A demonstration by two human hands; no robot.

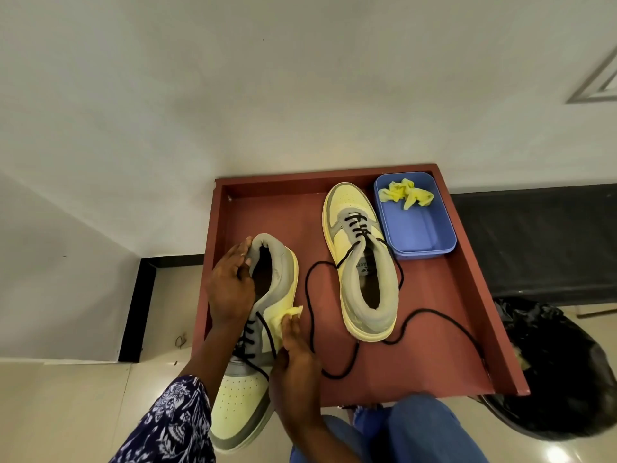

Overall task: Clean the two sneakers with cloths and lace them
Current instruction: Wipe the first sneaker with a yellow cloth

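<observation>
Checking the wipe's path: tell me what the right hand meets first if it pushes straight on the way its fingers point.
Probably the sneaker's grey collar; the right hand points up along that sneaker's side.

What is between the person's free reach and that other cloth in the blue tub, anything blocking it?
Nothing covers it. The spare cloth lies in plain view in the open blue tub. The second sneaker and its loose black lace lie between the right hand and the tub, so a reach would pass over them.
</observation>
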